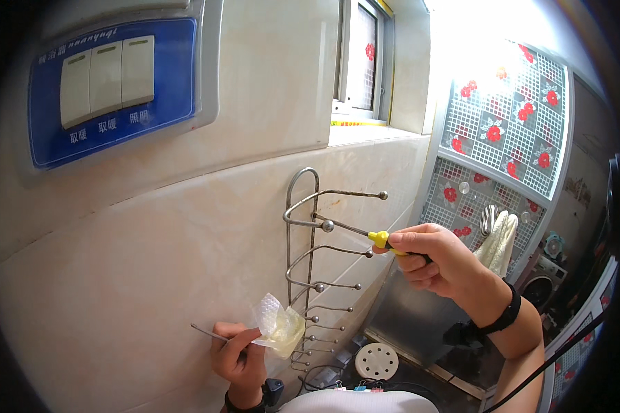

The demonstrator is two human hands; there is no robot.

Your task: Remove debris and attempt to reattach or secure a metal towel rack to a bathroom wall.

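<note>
A tall metal hook rack (288,255) with ball-ended prongs stands against the tiled wall. My right hand (437,258) is closed around the yellow and black handle of a screwdriver (380,239). Its shaft points left toward the rack's upper part, just behind a ball end; whether the tip touches a screw is too small to tell. Lower down, my left hand (240,358) grips a crumpled clear plastic bag (282,330) with a yellowish tint, close beside the rack. From the same hand a thin metal rod (205,332) sticks out to the left; its other end is hidden.
A blue panel (173,69) with three white switches is on the wall at upper left. A window (365,62) sits above the rack. To the right are a flower-patterned door (506,117) and a hanging towel (497,241). Below stands a round white stool (377,361) with holes.
</note>
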